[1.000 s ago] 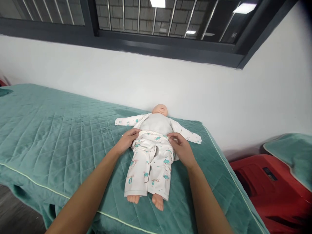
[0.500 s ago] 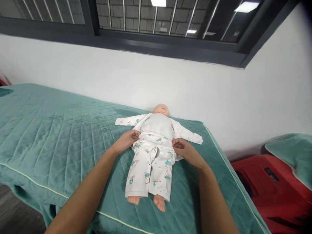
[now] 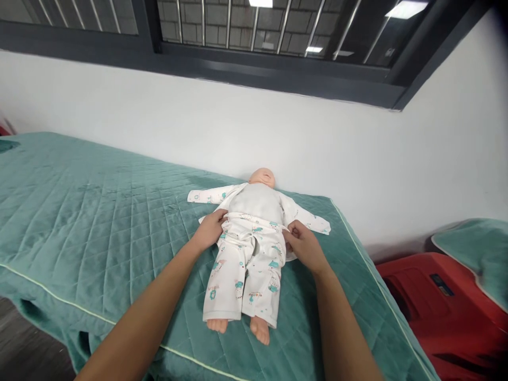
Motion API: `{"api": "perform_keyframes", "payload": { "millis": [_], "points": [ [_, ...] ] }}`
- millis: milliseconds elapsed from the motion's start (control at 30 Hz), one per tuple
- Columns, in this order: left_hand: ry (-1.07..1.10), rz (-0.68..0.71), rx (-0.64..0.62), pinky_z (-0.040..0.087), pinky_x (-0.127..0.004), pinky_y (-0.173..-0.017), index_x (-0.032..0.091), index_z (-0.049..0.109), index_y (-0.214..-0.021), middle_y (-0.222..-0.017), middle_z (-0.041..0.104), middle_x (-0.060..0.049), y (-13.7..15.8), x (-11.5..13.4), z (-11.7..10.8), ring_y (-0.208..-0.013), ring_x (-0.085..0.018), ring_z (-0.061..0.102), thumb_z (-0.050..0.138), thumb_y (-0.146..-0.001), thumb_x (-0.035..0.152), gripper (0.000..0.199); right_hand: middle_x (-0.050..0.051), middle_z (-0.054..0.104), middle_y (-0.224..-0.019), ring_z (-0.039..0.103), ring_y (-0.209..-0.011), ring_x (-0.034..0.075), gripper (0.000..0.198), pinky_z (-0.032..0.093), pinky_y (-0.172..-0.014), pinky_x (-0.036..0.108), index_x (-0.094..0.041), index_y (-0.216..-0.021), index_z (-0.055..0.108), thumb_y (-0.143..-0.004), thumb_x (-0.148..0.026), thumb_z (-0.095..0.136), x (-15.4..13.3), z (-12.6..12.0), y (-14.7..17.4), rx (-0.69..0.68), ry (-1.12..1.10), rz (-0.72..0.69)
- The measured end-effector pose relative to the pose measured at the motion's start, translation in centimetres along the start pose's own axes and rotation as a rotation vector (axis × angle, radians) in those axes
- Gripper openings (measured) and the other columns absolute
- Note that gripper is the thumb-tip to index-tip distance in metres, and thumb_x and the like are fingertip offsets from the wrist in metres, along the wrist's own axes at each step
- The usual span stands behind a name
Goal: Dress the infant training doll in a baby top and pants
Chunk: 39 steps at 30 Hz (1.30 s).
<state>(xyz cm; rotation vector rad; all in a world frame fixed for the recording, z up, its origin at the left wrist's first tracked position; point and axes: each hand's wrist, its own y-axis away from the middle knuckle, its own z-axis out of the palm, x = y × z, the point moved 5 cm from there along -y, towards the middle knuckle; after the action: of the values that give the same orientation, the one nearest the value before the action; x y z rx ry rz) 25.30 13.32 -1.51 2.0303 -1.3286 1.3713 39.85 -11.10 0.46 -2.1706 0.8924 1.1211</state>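
A baby doll [image 3: 262, 177] lies on its back, head toward the wall and bare feet toward me. It wears white printed pants [image 3: 242, 270] and a matching long-sleeved top [image 3: 305, 218], spread open over a plain pale torso. My left hand [image 3: 212, 227] pinches the pants' waistband at the doll's hip on the left. On the opposite hip, my right hand [image 3: 304, 241] grips the waistband between thumb and fingers and holds it slightly out from the body. Both sleeves lie stretched out sideways.
Under the doll is a green quilted cover [image 3: 130, 227] with a pale piped edge. A white wall [image 3: 198, 116] and a dark-framed window [image 3: 254, 69] stand behind. To the right is a red plastic object [image 3: 436, 312], partly covered by green cloth [image 3: 476, 243].
Both hands have closed on the waistband and moved slightly up. The waistband is pulled higher and outward at the right hip. The doll stays in place.
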Motion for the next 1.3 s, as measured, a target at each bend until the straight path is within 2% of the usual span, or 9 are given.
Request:
{"api": "perform_keyframes", "payload": {
  "millis": [133,233,333,400,567,700,833,1067,1300],
  "points": [
    [-0.050,-0.027,-0.010,0.045,-0.036,-0.090,0.015,0.066,-0.106,-0.108,0.071,-0.013,-0.2,0.1,0.1,-0.101,-0.028,0.063,0.049,-0.078,0.019,0.033,-0.004,0.051,-0.058,0.045,-0.058,0.016,0.024,0.035,-0.058,0.029,-0.025,-0.071,0.046,-0.083,-0.044,0.056,0.1,0.1,-0.3,0.159,0.196,0.029],
    [-0.070,-0.051,-0.083,0.047,-0.035,-0.081,0.016,0.068,-0.087,-0.092,0.073,-0.011,-0.9,0.4,0.0,-0.091,-0.027,0.064,0.053,-0.069,0.015,0.023,-0.002,0.057,-0.065,0.049,-0.063,0.018,0.020,0.036,-0.062,0.030,-0.025,-0.077,0.051,-0.083,-0.044,0.054,0.2,0.5,-0.2,0.158,0.264,0.078],
    [-0.060,-0.086,-0.209,0.048,-0.031,-0.065,0.017,0.066,-0.066,-0.070,0.070,-0.007,-2.0,1.1,-0.1,-0.069,-0.024,0.064,0.057,-0.058,0.012,0.013,-0.001,0.062,-0.071,0.054,-0.069,0.019,0.019,0.038,-0.065,0.030,-0.024,-0.084,0.057,-0.081,-0.042,0.055,0.2,0.7,-0.3,0.088,0.218,0.092],
    [-0.049,-0.124,-0.324,0.045,-0.028,-0.054,0.017,0.065,-0.060,-0.059,0.067,-0.005,-2.8,1.7,-0.1,-0.054,-0.021,0.060,0.057,-0.052,0.010,0.013,-0.001,0.063,-0.072,0.054,-0.070,0.018,0.016,0.039,-0.064,0.029,-0.023,-0.082,0.059,-0.077,-0.038,0.060,-0.1,0.8,-0.8,0.004,0.181,0.077],
    [-0.025,-0.188,-0.539,0.042,-0.028,-0.044,0.016,0.063,-0.055,-0.053,0.065,-0.007,-4.0,2.4,0.5,-0.042,-0.021,0.059,0.059,-0.047,0.009,0.011,-0.001,0.066,-0.068,0.052,-0.063,0.015,0.009,0.039,-0.057,0.026,-0.019,-0.069,0.063,-0.062,-0.022,0.068,-1.0,1.1,-2.6,-0.263,0.197,0.086],
    [0.061,-0.106,-0.539,0.042,-0.025,-0.046,0.018,0.067,-0.063,-0.066,0.071,-0.006,-3.9,1.8,0.5,-0.055,-0.022,0.063,0.062,-0.050,0.012,0.015,-0.002,0.067,-0.065,0.053,-0.060,0.015,0.006,0.039,-0.052,0.025,-0.020,-0.065,0.066,-0.060,-0.019,0.068,-1.2,0.9,-3.2,-0.285,0.147,0.101],
    [0.223,-0.022,-0.397,0.047,-0.025,-0.056,0.020,0.071,-0.073,-0.071,0.072,-0.003,-3.6,1.9,0.0,-0.068,-0.022,0.065,0.069,-0.054,0.019,0.019,-0.001,0.071,-0.072,0.059,-0.066,0.019,0.013,0.047,-0.059,0.029,-0.020,-0.076,0.070,-0.064,-0.019,0.067,-1.8,1.1,-2.6,-0.327,-0.048,0.108],
    [0.482,-0.147,-0.500,0.054,-0.033,-0.077,0.018,0.072,-0.088,-0.086,0.074,-0.005,-2.8,3.3,0.6,-0.088,-0.025,0.068,0.070,-0.061,0.015,0.027,0.003,0.073,-0.093,0.065,-0.087,0.024,0.031,0.053,-0.079,0.037,-0.021,-0.103,0.068,-0.072,-0.026,0.070,-2.4,1.4,-1.6,-0.326,-0.310,0.155],
    [0.647,-0.223,-0.513,0.053,-0.036,-0.080,0.017,0.071,-0.098,-0.086,0.075,-0.006,-2.8,2.2,1.2,-0.084,-0.023,0.068,0.069,-0.064,0.012,0.035,0.004,0.073,-0.096,0.065,-0.091,0.023,0.027,0.053,-0.081,0.038,-0.021,-0.094,0.064,-0.073,-0.037,0.073,-1.8,1.3,-1.2,-0.221,-0.406,0.090]
  ]
}}
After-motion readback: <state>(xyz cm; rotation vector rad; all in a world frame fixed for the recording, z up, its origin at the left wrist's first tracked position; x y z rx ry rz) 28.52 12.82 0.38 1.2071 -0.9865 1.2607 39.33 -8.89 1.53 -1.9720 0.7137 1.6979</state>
